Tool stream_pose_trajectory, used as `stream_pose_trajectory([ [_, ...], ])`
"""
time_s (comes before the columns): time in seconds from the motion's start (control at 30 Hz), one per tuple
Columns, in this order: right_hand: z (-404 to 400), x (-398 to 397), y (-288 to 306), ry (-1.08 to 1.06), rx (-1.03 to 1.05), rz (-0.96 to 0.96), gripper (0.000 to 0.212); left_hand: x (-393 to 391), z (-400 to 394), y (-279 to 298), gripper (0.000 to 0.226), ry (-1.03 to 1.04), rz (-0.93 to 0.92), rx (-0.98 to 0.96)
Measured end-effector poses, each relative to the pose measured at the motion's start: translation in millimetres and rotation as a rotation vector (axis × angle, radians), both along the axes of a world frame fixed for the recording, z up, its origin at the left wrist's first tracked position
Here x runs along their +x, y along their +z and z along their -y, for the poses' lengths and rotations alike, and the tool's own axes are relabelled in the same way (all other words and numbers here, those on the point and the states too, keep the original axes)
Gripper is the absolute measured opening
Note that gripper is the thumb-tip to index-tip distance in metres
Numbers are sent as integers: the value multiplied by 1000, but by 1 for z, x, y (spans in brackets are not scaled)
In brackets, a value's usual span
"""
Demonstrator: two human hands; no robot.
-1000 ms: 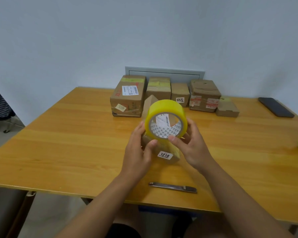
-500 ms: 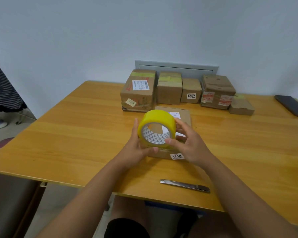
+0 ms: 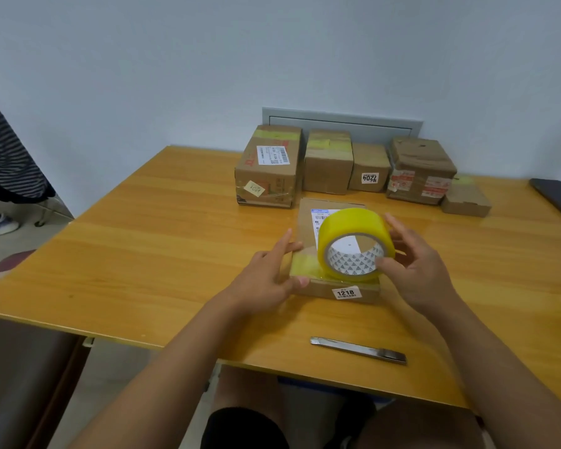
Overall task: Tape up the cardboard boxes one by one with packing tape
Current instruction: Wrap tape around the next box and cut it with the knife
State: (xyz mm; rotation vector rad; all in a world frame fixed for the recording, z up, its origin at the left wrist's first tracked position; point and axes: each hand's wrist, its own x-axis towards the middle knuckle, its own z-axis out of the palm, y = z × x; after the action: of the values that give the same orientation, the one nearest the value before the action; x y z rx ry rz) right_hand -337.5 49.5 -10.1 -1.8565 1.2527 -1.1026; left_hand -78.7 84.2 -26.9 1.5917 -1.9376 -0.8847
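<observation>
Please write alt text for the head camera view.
A right hand rolls a yellow packing tape roll across a flat brown cardboard box on a wooden table, while the left hand steadies the box's left edge.

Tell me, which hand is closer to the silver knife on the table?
Right. The right hand holds the tape roll just above the knife; the left hand rests on the box, farther left.

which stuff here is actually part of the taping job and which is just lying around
In the job:
tape roll, held by the right hand
flat box labelled 1218, steadied by the left hand
row of boxes at the back
utility knife

Lying about:
dark phone
grey wall panel
</observation>
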Motion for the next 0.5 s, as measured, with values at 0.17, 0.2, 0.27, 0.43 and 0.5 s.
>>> stream_pose_trajectory([
  [0.17, -1, 5, -5, 24, 100, 148, 71, -12, -9, -11, 62, -22, 271, -131],
  [0.2, -2, 6, -7, 52, 114, 163, 72, -13, -9, -12, 61, -22, 282, -143],
  [0.27, -4, 6, -12, 77, 120, 171, 73, -13, -10, -12, 60, -19, 316, -161],
  [0.43, -5, -6, -5, 28, 69, 155, 73, -11, -12, -12, 61, 11, 359, -158],
  [0.5, -4, -20, 1, -30, -1, 139, 69, -11, -12, -12, 60, 16, 365, -151],
])
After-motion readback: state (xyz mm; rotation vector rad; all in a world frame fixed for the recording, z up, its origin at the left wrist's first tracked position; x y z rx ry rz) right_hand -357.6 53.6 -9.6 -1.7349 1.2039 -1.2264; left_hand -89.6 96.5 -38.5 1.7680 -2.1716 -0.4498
